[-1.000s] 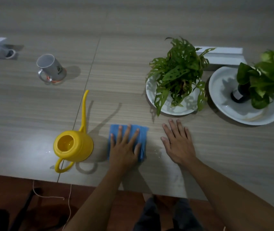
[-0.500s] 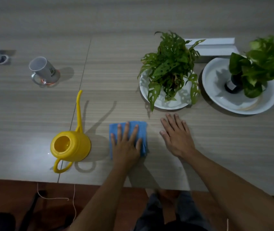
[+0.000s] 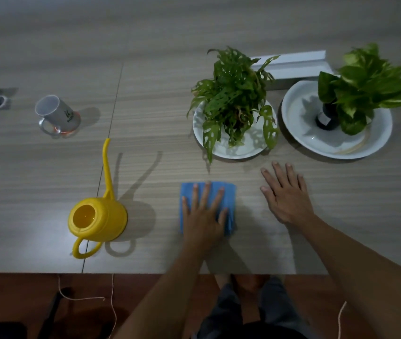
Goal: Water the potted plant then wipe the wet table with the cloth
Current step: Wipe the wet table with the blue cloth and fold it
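cloth [image 3: 228, 194] lies on the table [image 3: 145, 69], watering can [image 3: 98, 220] to its left, potted plant [image 3: 233, 94] behind it.

Both arms reach fwd from the bottom edge, bare forearms, angled up and inward. Left hand [image 3: 204, 214] lies palm down, fingers spread and flat, pressing w/ the whole palm. Right hand [image 3: 287, 195] also palm down, fingers straight and slightly fanned, resting flat just beside the left, not touching it. Neither hand curled round anything.

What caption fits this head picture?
Left hand pressing blue cloth flat on table, near yellow watering can.
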The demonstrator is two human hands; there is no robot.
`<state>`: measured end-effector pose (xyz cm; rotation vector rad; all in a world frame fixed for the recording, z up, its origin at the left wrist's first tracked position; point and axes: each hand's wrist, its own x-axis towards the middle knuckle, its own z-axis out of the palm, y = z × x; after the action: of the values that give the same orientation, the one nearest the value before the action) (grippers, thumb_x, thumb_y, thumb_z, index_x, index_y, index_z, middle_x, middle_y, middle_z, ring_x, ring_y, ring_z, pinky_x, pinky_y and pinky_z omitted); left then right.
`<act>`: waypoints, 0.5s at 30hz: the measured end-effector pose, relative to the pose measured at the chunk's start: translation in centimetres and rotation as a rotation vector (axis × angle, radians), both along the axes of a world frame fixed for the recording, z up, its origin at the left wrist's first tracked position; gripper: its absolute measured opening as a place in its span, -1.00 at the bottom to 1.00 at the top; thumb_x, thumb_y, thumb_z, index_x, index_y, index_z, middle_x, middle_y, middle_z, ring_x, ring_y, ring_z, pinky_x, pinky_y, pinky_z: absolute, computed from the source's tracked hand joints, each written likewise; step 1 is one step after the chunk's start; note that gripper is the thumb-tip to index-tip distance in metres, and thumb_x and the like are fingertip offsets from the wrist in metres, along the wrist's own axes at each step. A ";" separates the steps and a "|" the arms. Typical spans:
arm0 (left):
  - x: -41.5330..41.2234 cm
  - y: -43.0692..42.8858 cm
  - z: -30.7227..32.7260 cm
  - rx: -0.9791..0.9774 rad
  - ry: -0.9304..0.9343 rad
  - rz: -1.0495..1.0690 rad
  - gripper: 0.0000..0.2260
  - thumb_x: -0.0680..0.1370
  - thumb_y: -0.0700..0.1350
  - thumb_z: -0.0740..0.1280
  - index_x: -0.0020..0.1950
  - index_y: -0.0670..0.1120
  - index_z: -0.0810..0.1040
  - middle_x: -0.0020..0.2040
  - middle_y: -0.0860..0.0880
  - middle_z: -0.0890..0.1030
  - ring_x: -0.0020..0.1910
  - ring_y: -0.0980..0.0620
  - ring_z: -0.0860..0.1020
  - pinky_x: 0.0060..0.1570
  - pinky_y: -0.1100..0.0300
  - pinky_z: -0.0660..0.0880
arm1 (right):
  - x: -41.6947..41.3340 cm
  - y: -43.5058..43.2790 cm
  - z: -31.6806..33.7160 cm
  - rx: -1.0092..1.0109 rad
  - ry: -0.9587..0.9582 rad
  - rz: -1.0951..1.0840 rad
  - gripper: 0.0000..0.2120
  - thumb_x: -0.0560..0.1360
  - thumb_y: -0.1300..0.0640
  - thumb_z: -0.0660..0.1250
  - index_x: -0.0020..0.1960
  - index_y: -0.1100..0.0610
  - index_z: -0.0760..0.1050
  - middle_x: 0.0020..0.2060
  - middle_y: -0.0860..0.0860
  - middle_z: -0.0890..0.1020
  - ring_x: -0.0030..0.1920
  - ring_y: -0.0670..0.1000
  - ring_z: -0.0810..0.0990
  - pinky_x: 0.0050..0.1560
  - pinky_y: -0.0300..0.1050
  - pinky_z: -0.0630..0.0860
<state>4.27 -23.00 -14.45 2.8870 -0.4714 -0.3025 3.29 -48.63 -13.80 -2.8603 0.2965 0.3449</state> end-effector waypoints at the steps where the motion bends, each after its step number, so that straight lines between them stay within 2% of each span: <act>1: 1.3 1.6 -0.2 0.023 -0.004 0.065 -0.46 0.62 0.24 0.00 0.60 0.19 0.06 0.65 0.02 0.02 0.62 -0.12 -0.11 0.49 -0.32 -0.07 | 0.0 0.0 0.0 0.005 0.006 0.003 -0.49 0.63 -0.25 -0.20 0.56 -0.26 -0.16 0.57 -0.16 -0.19 0.55 -0.01 -0.31 0.53 0.12 -0.25; 4: 0.6 6.8 -0.5 0.055 -0.018 0.243 -0.46 0.64 0.24 -0.05 0.62 0.17 0.01 0.65 -0.01 -0.01 0.61 -0.13 -0.12 0.48 -0.33 -0.03 | 0.1 0.0 0.0 0.010 0.013 0.009 -0.49 0.62 -0.26 -0.22 0.55 -0.26 -0.18 0.57 -0.16 -0.21 0.55 -0.01 -0.33 0.53 0.11 -0.27; 7: -5.4 6.3 0.2 0.082 -0.001 0.289 -0.45 0.63 0.21 0.00 0.62 0.16 0.02 0.64 -0.03 0.01 0.61 -0.18 -0.07 0.44 -0.36 0.06 | 0.0 -0.1 0.0 0.017 0.000 0.004 -0.48 0.62 -0.26 -0.21 0.56 -0.26 -0.16 0.58 -0.16 -0.19 0.55 0.00 -0.31 0.52 0.12 -0.26; 11: -8.2 -1.0 0.3 -0.029 0.010 0.078 -0.47 0.63 0.21 0.05 0.60 0.18 0.09 0.64 0.02 0.05 0.61 -0.15 -0.07 0.49 -0.31 -0.02 | 0.0 0.0 -0.1 0.014 -0.018 -0.001 -0.49 0.63 -0.24 -0.16 0.56 -0.25 -0.12 0.58 -0.15 -0.16 0.56 0.00 -0.29 0.53 0.13 -0.23; 15: -0.7 -2.1 0.1 -0.002 0.002 -0.009 -0.46 0.62 0.25 -0.02 0.60 0.21 0.03 0.65 0.03 -0.02 0.61 -0.11 -0.16 0.51 -0.29 -0.12 | 0.1 -0.2 -0.3 0.002 -0.009 0.007 -0.48 0.62 -0.25 -0.17 0.56 -0.25 -0.15 0.58 -0.16 -0.19 0.56 0.00 -0.30 0.52 0.13 -0.25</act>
<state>3.54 -25.08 -14.39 2.8832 -0.4837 -0.3057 3.44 -48.83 -14.07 -2.8608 0.2841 0.3337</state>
